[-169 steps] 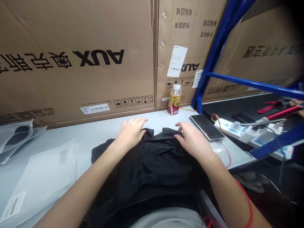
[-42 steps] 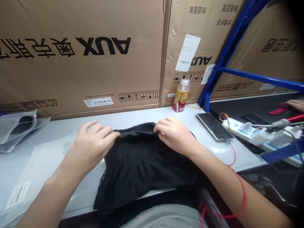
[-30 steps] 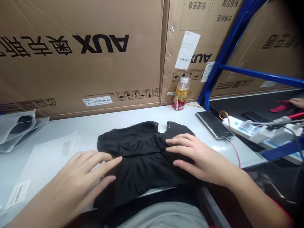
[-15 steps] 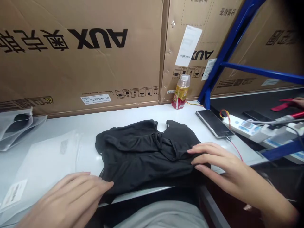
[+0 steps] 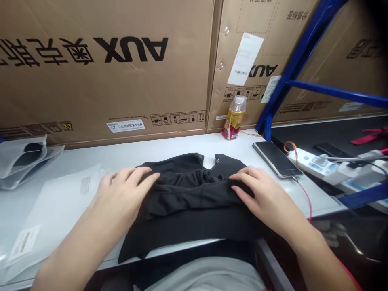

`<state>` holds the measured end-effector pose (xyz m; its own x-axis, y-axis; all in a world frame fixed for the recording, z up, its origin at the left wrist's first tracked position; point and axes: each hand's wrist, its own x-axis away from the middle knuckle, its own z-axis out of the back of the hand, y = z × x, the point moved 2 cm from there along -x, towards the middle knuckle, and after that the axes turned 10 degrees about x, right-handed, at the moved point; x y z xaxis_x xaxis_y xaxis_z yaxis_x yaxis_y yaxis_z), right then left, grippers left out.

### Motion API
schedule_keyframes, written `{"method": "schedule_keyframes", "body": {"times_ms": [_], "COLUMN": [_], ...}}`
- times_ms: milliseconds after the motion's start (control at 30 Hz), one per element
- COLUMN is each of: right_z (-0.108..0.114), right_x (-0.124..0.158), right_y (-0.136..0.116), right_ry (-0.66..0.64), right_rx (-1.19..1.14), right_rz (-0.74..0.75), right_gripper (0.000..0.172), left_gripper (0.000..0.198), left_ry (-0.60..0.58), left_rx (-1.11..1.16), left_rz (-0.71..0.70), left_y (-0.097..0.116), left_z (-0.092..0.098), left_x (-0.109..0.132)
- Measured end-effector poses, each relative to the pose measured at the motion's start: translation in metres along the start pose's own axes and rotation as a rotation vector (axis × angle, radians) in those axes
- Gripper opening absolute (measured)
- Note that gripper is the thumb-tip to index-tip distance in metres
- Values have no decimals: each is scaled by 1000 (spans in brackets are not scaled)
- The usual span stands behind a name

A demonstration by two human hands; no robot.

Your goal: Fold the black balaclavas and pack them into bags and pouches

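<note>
Closest to the camera is the person's grey shirt [image 5: 206, 275], at the bottom edge of the view. Just beyond it, a black garment [image 5: 188, 202] lies flat on a white surface [image 5: 182, 147], its lower edge reaching the surface's near edge. A notch, perhaps the neckline, shows in its far edge, though the dark cloth hides most of the detail. Both hands are open and palm down on top of it. The left hand [image 5: 121, 194] rests on the garment's left part, with its fingers loosely spread. The right hand [image 5: 260, 194] rests on the right part, with its fingers slightly curved. Neither hand appears to pinch the cloth.

To the left, a clear plastic mailer [image 5: 57, 206] with a white label [image 5: 24, 244] lies flat, and grey bags [image 5: 21, 161] sit in a pile behind it. To the right lie a black phone [image 5: 276, 159] with a red cable [image 5: 306, 198] and, beyond the surface's edge, a white power strip [image 5: 312, 163]. A plastic bottle [image 5: 234, 121] with a yellow and red label stands at the back. Behind it, large cardboard cartons [image 5: 106, 89] printed "AUX" stand upside down against a blue shelf frame [image 5: 303, 68].
</note>
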<state>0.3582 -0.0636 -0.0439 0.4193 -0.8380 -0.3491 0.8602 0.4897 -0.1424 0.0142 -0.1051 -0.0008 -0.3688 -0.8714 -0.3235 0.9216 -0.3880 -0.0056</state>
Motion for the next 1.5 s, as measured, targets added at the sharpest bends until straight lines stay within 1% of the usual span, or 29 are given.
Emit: {"method": "schedule_keyframes", "body": {"times_ms": [67, 133, 167, 233, 300, 367, 433, 500, 567, 633, 733, 800, 833, 900, 967, 1033, 1100, 1133, 1167, 1200, 1233, 1267, 1333, 1367, 1433, 1500], "right_z": [4, 6, 4, -3, -14, -23, -29, -29, -24, -18, -9, -7, -7, -5, 1, 12, 24, 28, 31, 31, 29, 23, 6, -4, -21, -29], "right_x": [1, -2, -4, -8, -12, -12, -8, -2, 4, 9, 16, 19, 20, 19, 15, 8, -4, -10, -16, -21, -26, -28, -26, -22, -12, -4], "right_y": [-15, -35, -46, -62, -70, -68, -61, -52, -42, -31, -10, 4, 9, 15, 12, 2, -14, -25, -37, -50, -62, -73, -88, -92, -92, -88], "right_ry": [69, 89, 70, -17, -116, -188, -221, -230, -222, -186, -74, -32, -28, -31, -38, -27, 39, 101, 177, 224, 256, 246, 119, 48, -71, -132], "right_rx": [-39, -61, -64, -61, -52, -41, -17, 23, 61, 88, 141, 182, 189, 169, 125, 86, 42, 9, -27, -68, -95, -118, -143, -138, -108, -71], "right_rz": [71, 178, 239, 343, 363, 324, 273, 240, 217, 181, 26, -88, -122, -149, -186, -289, -400, -415, -403, -338, -243, -132, 68, 138, 222, 248], "right_gripper": [29, 37, 41, 47, 50, 52, 53, 54, 53, 52, 52, 51, 48, 35, 24, 20, 19, 18, 19, 17, 19, 22, 34, 40, 48, 49], "left_gripper": [50, 48, 47, 54, 62, 65, 66, 65, 62, 59, 55, 54, 53, 54, 56, 57, 58, 58, 58, 56, 52, 46, 35, 32, 32, 40], "left_ry": [-10, -36, -58, -120, -158, -164, -157, -147, -127, -82, -33, -59, -86, -152, -211, -244, -250, -249, -250, -253, -257, -259, -252, -243, -215, -162], "left_rx": [16, 65, 97, 137, 154, 156, 138, 104, 58, 12, 8, 61, 94, 164, 231, 288, 335, 354, 370, 381, 386, 382, 350, 328, 292, 286], "left_rz": [-83, -168, -196, -202, -150, -72, -18, -8, -45, -100, -172, -210, -218, -210, -177, -152, -140, -139, -137, -134, -133, -127, -103, -92, -76, -70], "left_y": [15, 28, 32, 34, 26, 12, -3, -12, -12, -3, 27, 52, 64, 84, 98, 107, 112, 114, 115, 114, 112, 107, 90, 79, 57, 41], "left_z": [-6, -15, -20, -33, -46, -55, -60, -59, -53, -42, -28, -25, -27, -36, -47, -56, -60, -61, -60, -59, -57, -55, -52, -50, -49, -46], "left_x": [-1, -2, -3, -2, 5, 18, 32, 43, 46, 41, 22, 6, -1, -14, -23, -29, -32, -32, -32, -31, -29, -25, -15, -9, 5, 15]}}
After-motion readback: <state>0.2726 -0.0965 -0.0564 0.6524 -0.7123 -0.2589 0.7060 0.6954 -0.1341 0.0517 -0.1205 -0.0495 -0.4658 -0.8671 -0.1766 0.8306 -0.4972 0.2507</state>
